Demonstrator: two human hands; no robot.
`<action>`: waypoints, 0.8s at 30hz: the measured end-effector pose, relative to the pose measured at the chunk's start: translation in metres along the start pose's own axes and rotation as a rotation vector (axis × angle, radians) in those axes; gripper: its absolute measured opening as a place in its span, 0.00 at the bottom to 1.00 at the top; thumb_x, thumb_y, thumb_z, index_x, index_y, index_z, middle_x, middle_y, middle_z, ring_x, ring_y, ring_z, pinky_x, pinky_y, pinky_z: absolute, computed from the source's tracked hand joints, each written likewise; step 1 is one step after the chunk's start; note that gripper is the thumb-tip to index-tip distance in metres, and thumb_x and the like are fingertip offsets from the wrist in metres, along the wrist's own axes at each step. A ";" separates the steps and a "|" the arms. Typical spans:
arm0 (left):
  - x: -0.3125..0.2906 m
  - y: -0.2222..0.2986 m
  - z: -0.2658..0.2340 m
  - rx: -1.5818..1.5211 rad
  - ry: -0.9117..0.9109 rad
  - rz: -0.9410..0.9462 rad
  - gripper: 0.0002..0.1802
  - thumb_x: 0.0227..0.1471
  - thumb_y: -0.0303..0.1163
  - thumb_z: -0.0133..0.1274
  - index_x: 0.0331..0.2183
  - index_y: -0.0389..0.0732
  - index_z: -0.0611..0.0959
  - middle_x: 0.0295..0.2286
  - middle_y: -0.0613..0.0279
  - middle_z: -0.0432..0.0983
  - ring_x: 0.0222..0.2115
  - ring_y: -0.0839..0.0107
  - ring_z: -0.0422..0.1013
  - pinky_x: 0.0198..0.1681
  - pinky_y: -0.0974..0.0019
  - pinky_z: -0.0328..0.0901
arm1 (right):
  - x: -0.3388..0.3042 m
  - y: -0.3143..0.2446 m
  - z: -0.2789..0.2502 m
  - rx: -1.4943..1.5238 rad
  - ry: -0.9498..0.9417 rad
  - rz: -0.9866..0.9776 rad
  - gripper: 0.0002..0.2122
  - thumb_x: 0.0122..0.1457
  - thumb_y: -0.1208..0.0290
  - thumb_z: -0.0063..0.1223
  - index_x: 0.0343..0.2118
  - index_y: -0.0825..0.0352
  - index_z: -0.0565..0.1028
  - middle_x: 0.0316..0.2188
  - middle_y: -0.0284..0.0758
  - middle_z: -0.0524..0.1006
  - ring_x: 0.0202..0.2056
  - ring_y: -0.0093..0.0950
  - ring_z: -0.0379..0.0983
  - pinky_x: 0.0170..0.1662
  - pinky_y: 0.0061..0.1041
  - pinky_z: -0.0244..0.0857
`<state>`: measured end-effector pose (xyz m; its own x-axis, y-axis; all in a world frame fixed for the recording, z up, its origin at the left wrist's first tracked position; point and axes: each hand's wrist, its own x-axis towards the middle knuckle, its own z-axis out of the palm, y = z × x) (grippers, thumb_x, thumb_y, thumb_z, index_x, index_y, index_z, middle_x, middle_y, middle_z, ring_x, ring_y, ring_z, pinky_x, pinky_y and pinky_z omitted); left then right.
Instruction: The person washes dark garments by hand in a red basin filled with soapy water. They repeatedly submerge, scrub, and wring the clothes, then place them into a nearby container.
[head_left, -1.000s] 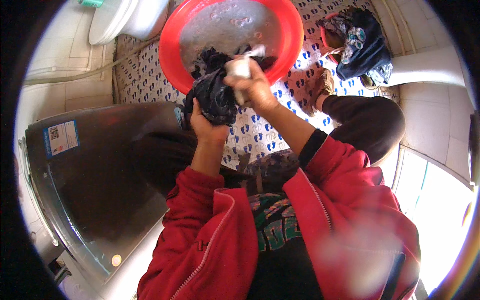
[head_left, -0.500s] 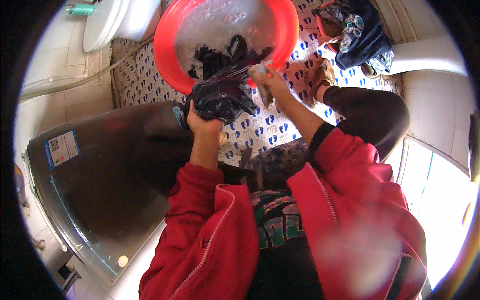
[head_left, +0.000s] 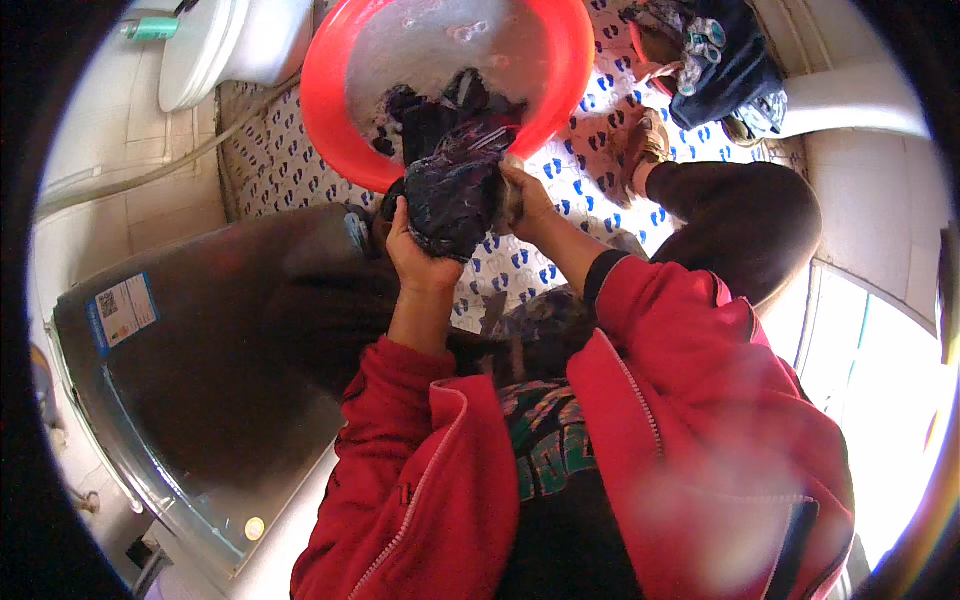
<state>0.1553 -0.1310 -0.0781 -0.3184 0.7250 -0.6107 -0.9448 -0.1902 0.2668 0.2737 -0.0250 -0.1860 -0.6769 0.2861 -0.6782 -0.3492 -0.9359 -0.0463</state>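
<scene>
My left hand grips a dark, wet, soapy garment, bunched up with its near end resting on my palm. The garment's far part trails over the near rim of a red basin into cloudy, sudsy water. Against the garment's right side, my right hand is closed around a small brownish block that looks like a scrubbing brush. My fingers and the cloth partly cover this block, so its exact shape is hard to make out.
A dark-topped appliance with a label stands at my left. Beyond it are a white toilet, a green bottle and a hose. Dark clothes are heaped at the far right, near my shoe. Footprint-patterned flooring surrounds the basin.
My right hand has come down toward me along the garment's right side with the scrubbing brush. The garment's near part has shifted slightly and lies flatter over my left hand.
</scene>
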 end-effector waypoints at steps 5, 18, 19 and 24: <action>0.006 0.003 -0.009 0.038 0.007 0.034 0.29 0.67 0.49 0.35 0.60 0.41 0.71 0.58 0.48 0.69 0.58 0.48 0.67 0.62 0.43 0.61 | 0.009 -0.011 0.006 -0.005 -0.234 -0.034 0.17 0.58 0.61 0.53 0.48 0.64 0.77 0.44 0.39 0.81 0.46 0.38 0.78 0.52 0.40 0.71; 0.005 -0.007 0.001 0.423 0.058 -0.158 0.22 0.61 0.41 0.50 0.52 0.39 0.78 0.47 0.53 0.79 0.48 0.54 0.76 0.55 0.49 0.69 | 0.056 -0.034 0.071 -0.422 -0.312 -0.304 0.14 0.47 0.71 0.66 0.38 0.63 0.78 0.29 0.32 0.78 0.27 0.27 0.75 0.30 0.27 0.68; 0.005 -0.005 -0.001 0.402 0.073 -0.178 0.21 0.59 0.39 0.50 0.50 0.39 0.79 0.45 0.54 0.80 0.47 0.55 0.76 0.55 0.51 0.69 | 0.049 -0.032 0.086 -0.473 -0.356 -0.332 0.15 0.46 0.72 0.67 0.39 0.64 0.78 0.30 0.32 0.78 0.28 0.26 0.75 0.30 0.27 0.67; 0.018 0.005 -0.019 0.005 0.114 -0.058 0.25 0.60 0.43 0.44 0.54 0.40 0.77 0.48 0.53 0.78 0.52 0.50 0.72 0.57 0.43 0.66 | -0.024 -0.009 0.120 -1.208 -0.422 -0.703 0.25 0.46 0.64 0.71 0.48 0.63 0.75 0.39 0.37 0.79 0.39 0.33 0.77 0.43 0.32 0.71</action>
<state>0.1431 -0.1319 -0.1020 -0.2705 0.6546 -0.7059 -0.9615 -0.1472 0.2320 0.2154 0.0008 -0.0815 -0.8099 0.5865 -0.0052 -0.0795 -0.1186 -0.9898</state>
